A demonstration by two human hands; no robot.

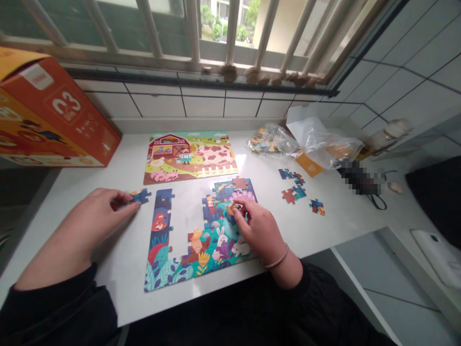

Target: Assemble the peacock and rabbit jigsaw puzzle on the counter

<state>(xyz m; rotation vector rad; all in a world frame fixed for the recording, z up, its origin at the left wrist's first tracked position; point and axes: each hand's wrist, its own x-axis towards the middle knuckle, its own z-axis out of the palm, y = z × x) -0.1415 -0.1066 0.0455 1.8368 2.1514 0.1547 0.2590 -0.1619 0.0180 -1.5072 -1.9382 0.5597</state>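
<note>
Right of the forest puzzle (218,233), a bare counter strip (267,185) is found before loose pieces (298,192); far left of it, passage is blocked by the orange box (65,120).

soft daylight from barred window (193,33), glare on white counter (187,206), stretched edges

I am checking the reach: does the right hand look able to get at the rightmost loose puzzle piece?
Probably yes: only flat tabletop seems to lie between the right hand and that loose piece, and nothing covers it. The hand's fingertips are at the partly built puzzle, though.
</note>
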